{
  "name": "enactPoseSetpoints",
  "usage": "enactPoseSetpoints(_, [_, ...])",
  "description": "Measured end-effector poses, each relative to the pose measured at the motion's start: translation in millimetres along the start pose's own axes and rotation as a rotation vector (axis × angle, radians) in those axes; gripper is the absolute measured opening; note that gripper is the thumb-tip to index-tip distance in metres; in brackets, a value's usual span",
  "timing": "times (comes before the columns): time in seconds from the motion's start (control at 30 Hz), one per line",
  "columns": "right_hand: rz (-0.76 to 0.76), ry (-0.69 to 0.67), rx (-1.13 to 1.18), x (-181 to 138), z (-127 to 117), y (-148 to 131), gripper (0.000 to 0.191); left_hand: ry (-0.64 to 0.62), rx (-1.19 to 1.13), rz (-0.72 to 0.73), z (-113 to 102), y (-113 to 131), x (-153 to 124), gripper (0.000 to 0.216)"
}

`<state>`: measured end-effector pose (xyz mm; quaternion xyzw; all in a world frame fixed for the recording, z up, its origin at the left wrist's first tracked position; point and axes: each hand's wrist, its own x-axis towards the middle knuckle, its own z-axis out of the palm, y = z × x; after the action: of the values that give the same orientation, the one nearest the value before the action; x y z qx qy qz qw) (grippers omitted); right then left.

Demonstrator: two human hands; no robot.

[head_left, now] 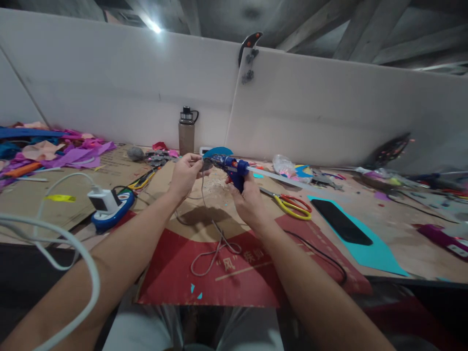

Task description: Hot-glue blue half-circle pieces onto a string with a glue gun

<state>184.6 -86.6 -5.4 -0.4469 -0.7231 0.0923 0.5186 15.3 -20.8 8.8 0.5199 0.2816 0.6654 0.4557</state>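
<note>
My right hand is wrapped round the handle of a blue hot glue gun, whose nozzle points left. A long whitish glue stick sticks out of its back end. The fingertips of my left hand are pinched together close by the nozzle. From them a thin grey cord hangs down and loops onto the red and brown cardboard. A curved blue piece shows just beyond the fingertips; whether the left hand holds it too, I cannot tell.
Scissors with red and yellow handles lie right of my right hand, then a black phone on turquoise sheet. A blue power strip with a white charger sits left. A bottle stands behind; fabric scraps pile up far left.
</note>
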Motion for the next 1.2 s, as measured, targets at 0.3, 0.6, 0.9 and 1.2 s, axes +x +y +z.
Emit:
enactPoseSetpoints(0.3, [-0.007,0.034,0.021,0.3,-0.4,4.8,0.023,0.001,-0.002,-0.001,-1.2,2.1,0.0,0.015])
enactPoseSetpoints(0.6, [0.023,0.065,-0.017,1.1,-2.7,5.7,0.032,-0.010,-0.017,0.015,-1.3,4.6,-0.2,0.017])
enactPoseSetpoints(0.9, [0.053,0.074,-0.021,1.5,-3.5,7.0,0.030,0.004,-0.028,0.013,-0.2,8.2,-2.1,0.013])
enactPoseSetpoints(1.2, [0.023,0.081,-0.033,0.9,-2.4,6.9,0.032,0.005,-0.029,0.003,1.3,8.7,-3.0,0.014])
